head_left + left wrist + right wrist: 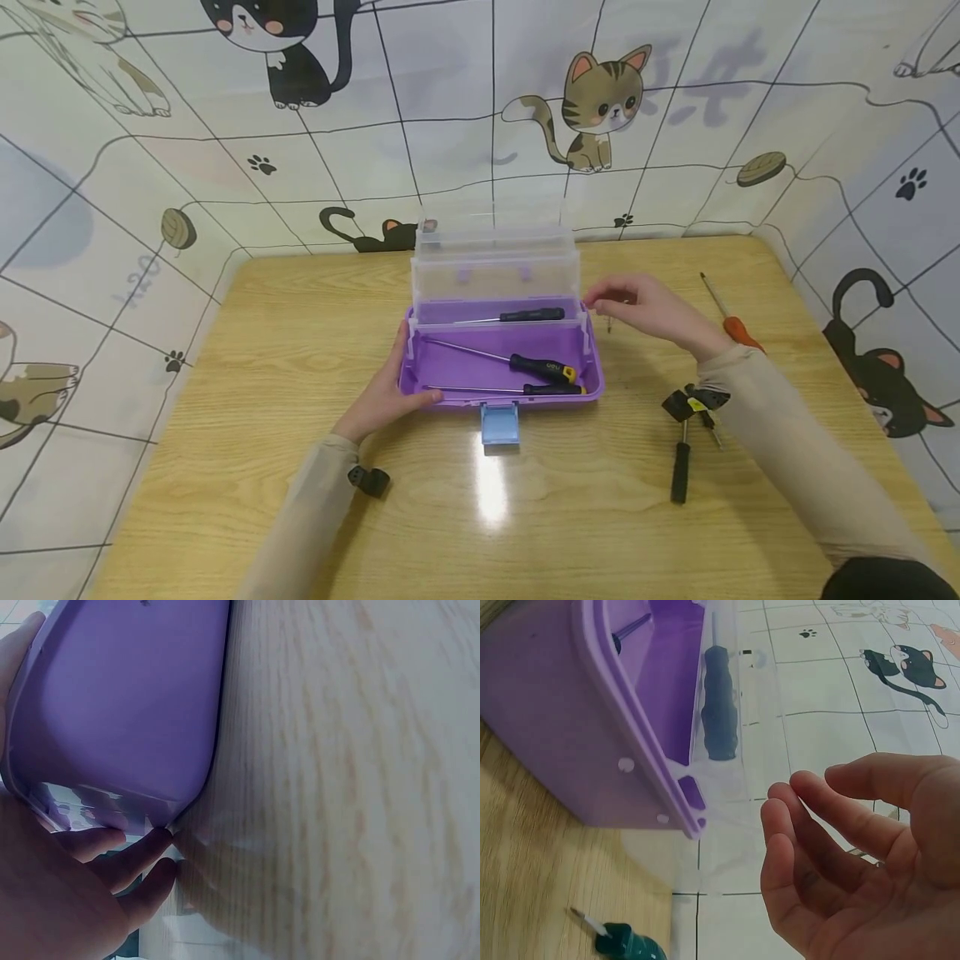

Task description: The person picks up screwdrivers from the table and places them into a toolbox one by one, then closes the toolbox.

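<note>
A purple toolbox (502, 401) stands on the table with its clear lid (495, 279) raised. My left hand (386, 396) grips its left end, thumb on the front rim and fingers against the side. A black-handled screwdriver (532, 315) lies in the clear tray at the back. Inside the purple base are a black-and-yellow screwdriver (542, 367) and a slim black screwdriver (553, 389). My right hand (652, 310) hovers just off the box's back right corner, fingers loosely bent and holding nothing. Below it, a green-handled screwdriver (630, 941) is partly cut off in the right wrist view.
An orange-handled screwdriver (738, 327) lies at the right of the wooden table (300, 333). Nearer, a black-handled tool (680, 472) is partly hidden by the right wrist camera. A blue latch (499, 425) hangs down the box's front. Cat-patterned cloth surrounds the table.
</note>
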Demonstrator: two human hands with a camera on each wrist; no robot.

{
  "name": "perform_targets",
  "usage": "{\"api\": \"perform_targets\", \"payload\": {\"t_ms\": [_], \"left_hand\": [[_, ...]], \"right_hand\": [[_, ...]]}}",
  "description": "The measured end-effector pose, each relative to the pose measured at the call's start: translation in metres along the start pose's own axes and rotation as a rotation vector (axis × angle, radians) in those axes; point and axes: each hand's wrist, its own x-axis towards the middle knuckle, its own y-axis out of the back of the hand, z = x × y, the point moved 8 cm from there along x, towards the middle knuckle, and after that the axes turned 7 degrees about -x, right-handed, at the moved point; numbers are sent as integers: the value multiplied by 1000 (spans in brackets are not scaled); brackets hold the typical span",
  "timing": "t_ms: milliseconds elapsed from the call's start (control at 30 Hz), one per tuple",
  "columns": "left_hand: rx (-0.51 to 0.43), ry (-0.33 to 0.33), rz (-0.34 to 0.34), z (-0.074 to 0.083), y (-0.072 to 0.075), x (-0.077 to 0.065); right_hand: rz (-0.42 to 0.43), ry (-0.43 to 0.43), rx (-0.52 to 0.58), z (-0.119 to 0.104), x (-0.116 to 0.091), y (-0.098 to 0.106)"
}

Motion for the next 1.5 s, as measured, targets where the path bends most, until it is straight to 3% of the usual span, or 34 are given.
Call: {"api": "perform_targets", "payload": {"t_ms": [200, 633, 967, 1500], "left_hand": [[-2, -13, -6, -1, 0, 0], [8, -16, -4, -3, 1, 0], [-4, 6, -1, -4, 1, -2], [6, -9, 0, -6, 1, 0]], "right_hand": [[1, -29, -52, 7, -11, 7], [3, -60, -51, 20, -23, 17], [23, -12, -15, 29, -36, 19], [-27, -103, -37, 62, -70, 4]]}}
